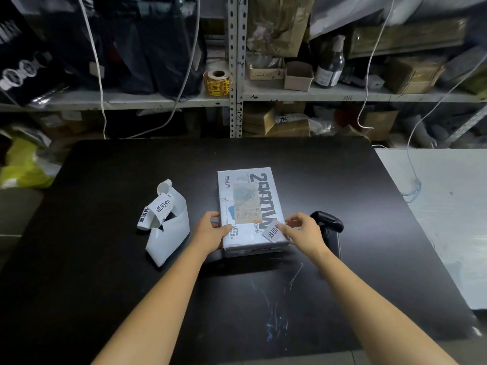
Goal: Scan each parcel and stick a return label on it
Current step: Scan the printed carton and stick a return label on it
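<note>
Reaches forward with both forearms. Grips with the left hand (210, 229) the near left edge of the parcel (250, 206), thumb on top, flat at the middle of the table (105, 259). Pinches with the right hand (303, 229), fingers bent, a return label (272, 231) at the parcel's near right corner; cannot tell how much is stuck. Hides part of the scanner (328, 222) behind the right hand.

A black table (131, 299) stands before metal shelving (235, 75). On its shelf are black plastic bags (147, 43), a roll of yellow stickers (217, 83), a small open box (297, 76) and a dark bottle (330, 64). White cables (95, 48) hang down in front.
</note>
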`<act>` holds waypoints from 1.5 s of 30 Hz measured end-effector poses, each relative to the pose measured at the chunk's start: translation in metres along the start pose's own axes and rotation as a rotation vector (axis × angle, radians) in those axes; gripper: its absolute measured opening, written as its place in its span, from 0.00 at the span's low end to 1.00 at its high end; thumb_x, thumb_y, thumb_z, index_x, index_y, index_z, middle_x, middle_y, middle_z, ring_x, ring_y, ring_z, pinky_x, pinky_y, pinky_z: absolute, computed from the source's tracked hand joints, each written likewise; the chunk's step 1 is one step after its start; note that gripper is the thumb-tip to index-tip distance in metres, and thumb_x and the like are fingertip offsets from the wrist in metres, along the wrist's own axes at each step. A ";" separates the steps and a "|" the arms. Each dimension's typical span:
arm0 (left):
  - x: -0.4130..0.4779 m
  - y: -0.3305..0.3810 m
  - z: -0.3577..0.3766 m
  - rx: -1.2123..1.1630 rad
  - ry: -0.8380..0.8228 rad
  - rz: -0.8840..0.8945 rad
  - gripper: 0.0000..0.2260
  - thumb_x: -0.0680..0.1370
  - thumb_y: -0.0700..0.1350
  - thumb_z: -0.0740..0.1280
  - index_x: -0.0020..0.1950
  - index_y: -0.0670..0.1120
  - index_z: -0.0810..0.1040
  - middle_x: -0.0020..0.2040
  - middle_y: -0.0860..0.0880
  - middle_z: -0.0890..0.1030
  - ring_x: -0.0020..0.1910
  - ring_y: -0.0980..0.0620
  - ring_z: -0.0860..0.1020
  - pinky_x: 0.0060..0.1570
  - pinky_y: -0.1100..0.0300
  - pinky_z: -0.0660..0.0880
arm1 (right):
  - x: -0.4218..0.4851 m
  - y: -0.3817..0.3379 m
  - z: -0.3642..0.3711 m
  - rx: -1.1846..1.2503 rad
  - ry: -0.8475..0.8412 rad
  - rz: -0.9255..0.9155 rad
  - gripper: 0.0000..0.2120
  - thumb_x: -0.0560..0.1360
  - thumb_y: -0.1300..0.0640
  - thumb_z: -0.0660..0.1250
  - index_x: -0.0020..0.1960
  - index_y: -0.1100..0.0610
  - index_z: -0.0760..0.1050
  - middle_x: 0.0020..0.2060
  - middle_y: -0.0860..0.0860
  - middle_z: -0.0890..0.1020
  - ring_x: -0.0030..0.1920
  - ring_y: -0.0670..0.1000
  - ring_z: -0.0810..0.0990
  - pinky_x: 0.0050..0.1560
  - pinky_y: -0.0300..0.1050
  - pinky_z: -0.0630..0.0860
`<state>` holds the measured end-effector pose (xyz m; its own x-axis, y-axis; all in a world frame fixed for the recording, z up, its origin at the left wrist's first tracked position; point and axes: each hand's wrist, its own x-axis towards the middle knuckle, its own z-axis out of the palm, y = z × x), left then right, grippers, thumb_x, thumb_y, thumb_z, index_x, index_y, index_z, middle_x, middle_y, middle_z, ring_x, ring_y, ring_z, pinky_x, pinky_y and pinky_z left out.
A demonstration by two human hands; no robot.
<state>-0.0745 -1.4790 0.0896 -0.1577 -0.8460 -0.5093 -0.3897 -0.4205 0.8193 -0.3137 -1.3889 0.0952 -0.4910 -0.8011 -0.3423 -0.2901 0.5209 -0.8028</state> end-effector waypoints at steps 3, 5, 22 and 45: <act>0.001 -0.002 -0.002 -0.013 -0.009 -0.007 0.21 0.75 0.41 0.72 0.65 0.51 0.70 0.54 0.49 0.78 0.51 0.51 0.80 0.50 0.50 0.82 | 0.006 0.001 0.000 0.123 -0.031 0.062 0.09 0.74 0.56 0.74 0.51 0.59 0.80 0.47 0.53 0.85 0.50 0.55 0.84 0.53 0.57 0.82; 0.002 -0.003 -0.002 -0.018 -0.019 -0.008 0.22 0.75 0.42 0.73 0.65 0.52 0.69 0.52 0.51 0.78 0.50 0.53 0.80 0.45 0.53 0.82 | 0.006 -0.002 0.000 0.148 -0.091 0.086 0.16 0.73 0.53 0.75 0.58 0.56 0.78 0.52 0.52 0.83 0.52 0.52 0.84 0.51 0.52 0.82; 0.004 0.003 -0.008 -0.018 -0.094 -0.055 0.21 0.76 0.43 0.72 0.64 0.55 0.68 0.56 0.51 0.78 0.52 0.51 0.81 0.39 0.58 0.81 | 0.017 -0.013 0.007 0.046 -0.114 0.085 0.15 0.74 0.49 0.73 0.54 0.54 0.73 0.44 0.54 0.85 0.41 0.50 0.86 0.41 0.51 0.83; -0.217 0.042 -0.104 -0.326 0.228 0.056 0.35 0.76 0.38 0.72 0.77 0.56 0.60 0.61 0.50 0.77 0.52 0.51 0.81 0.34 0.57 0.80 | -0.114 -0.169 -0.022 0.047 -0.623 -0.268 0.06 0.81 0.54 0.63 0.56 0.48 0.75 0.39 0.45 0.87 0.40 0.48 0.87 0.33 0.45 0.81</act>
<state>0.0383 -1.3468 0.2619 0.0487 -0.9061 -0.4202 -0.0720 -0.4228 0.9034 -0.2269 -1.3791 0.2805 0.1620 -0.9283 -0.3347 -0.2928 0.2787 -0.9147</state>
